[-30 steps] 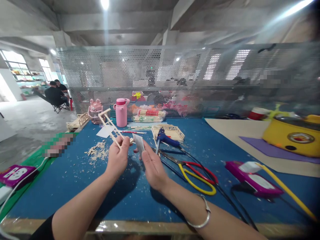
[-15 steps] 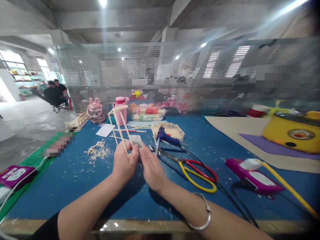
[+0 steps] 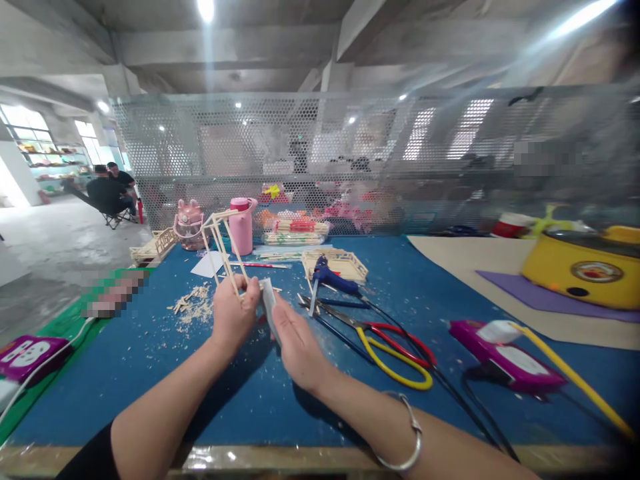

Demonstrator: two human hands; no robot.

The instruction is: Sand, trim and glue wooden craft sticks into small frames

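Note:
My left hand point(image 3: 233, 312) is closed around the lower end of a small frame of thin wooden sticks point(image 3: 223, 247), which stands up tilted above it. In my right hand point(image 3: 300, 343) is a flat grey-white piece like sandpaper point(image 3: 270, 310), held on edge between thumb and fingers. Its upper part is right beside the frame's lower end; I cannot tell whether they touch. To the right lie a blue glue gun point(image 3: 336, 277) and scissors point(image 3: 385, 340) with one red and one yellow handle loop.
Wood scraps point(image 3: 193, 303) lie left of my hands. A flat wooden stick assembly point(image 3: 345, 263), bundled sticks point(image 3: 295, 230) and a pink bottle point(image 3: 242, 230) stand behind. Purple power strips point(image 3: 505, 360) and a yellow pot point(image 3: 585, 270) are at the right, with cables crossing the blue table point(image 3: 125, 387).
My left hand has shifted left with the stick frame, away from my right hand. The grey-white piece has turned from facing me to nearly edge-on.

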